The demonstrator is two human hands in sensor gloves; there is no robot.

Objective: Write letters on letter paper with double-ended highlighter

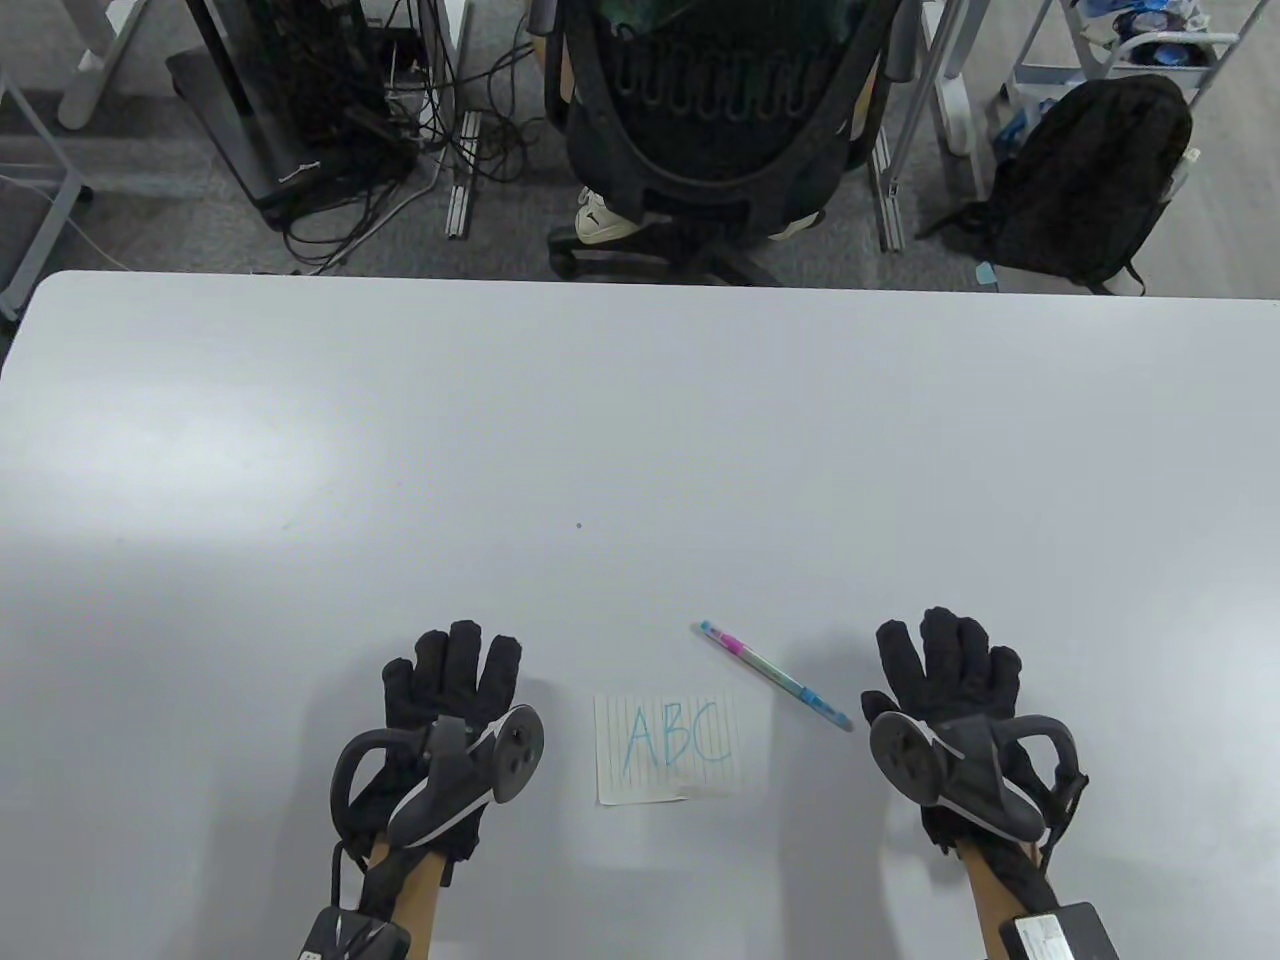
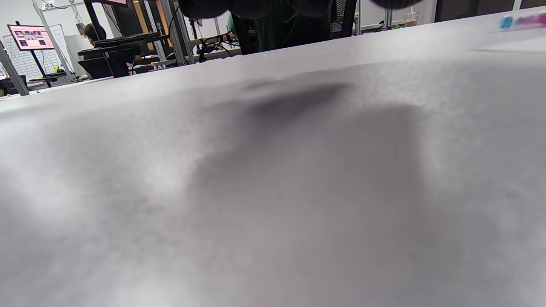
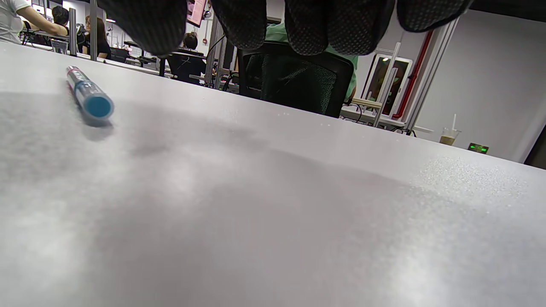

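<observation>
On the near part of the white desk (image 1: 640, 420), a small sheet of lined letter paper (image 1: 668, 748) lies flat between the two gloved hands, with "ABC" (image 1: 677, 736) written on it in light blue. Just beyond the paper's far right corner lies the double-ended highlighter (image 1: 775, 674), slanting from far left to near right; it has a pale blue cap at its far end, a pink band next to that, and a blue cap at the near right end, which points at the right hand. Nothing holds the pen, and it rests on the desk apart from the paper.

To the left of the paper the left hand (image 1: 452, 682) lies palm down on the desk, fingers straight and a little spread, gripping nothing. To the right of the pen the right hand (image 1: 945, 670) lies the same way, fingers extended and empty, close to the pen's blue tip but not touching it. A tracker is strapped to the back of each hand.

From the right wrist view the blue cap (image 3: 96, 105) faces the camera at the left, with the fingertips (image 3: 251, 23) hanging above the desk surface.

Beyond the far edge of the desk stand a black office chair (image 1: 715, 110) and, on the floor to the right, a black backpack (image 1: 1090, 185).
</observation>
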